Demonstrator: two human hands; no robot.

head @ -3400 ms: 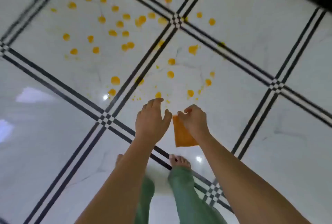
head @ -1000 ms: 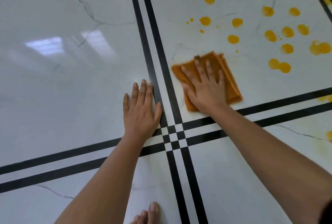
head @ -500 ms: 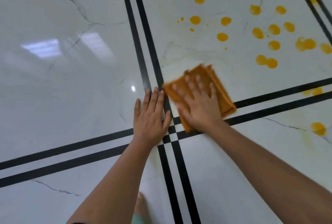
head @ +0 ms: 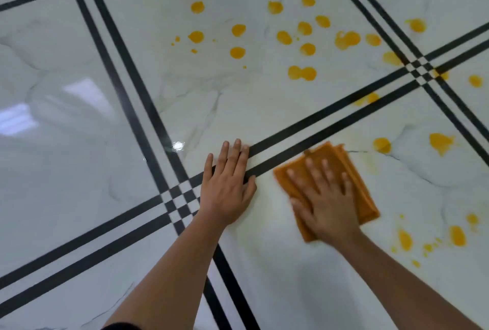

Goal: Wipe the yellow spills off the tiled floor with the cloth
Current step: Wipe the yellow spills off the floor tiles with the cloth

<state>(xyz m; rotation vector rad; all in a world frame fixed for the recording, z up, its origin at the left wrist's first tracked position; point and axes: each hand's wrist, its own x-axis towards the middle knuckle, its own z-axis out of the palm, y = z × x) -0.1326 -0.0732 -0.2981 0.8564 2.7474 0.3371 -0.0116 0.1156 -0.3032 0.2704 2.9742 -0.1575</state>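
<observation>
Cloth: an orange folded cloth (head: pixel 330 152) lies flat on the tiled floor (head: pixel 79 171), on the near tile just below the double black stripes (head: pixel 291 128). Its far corner is close to the nearer stripe.
Right hand: the right hand (head: pixel 328 202) lies palm-down on the cloth with its fingers straight and spread, pressing it to the floor. Nothing is curled round it or pinched.
Left hand: the left hand (head: pixel 227 192) is also flat on the floor, fingers straight and close together. It lies across the stripes just left of the cloth and apart from it, holding nothing.
Yellow spills: most of the yellow spills (head: pixel 301 73) dot the far tile beyond the stripes, well apart from the cloth.
Nearest blot: one round blot (head: pixel 381 144) sits near the cloth's far right corner, with a ragged splash (head: pixel 440 142) further right.
Lower drops: a group of smaller drops (head: pixel 457 235) lies to the right of the right forearm.
Smear: a faint yellowish smear (head: pixel 371 167) seems to lie just right of the cloth, though motion blur makes it hard to be sure.
Stripe crossing: a checkered crossing (head: pixel 180 200) sits just left of the left wrist.
Glare: a bright glare spot (head: pixel 177 145) shines on the far tile beyond the left fingertips.
</observation>
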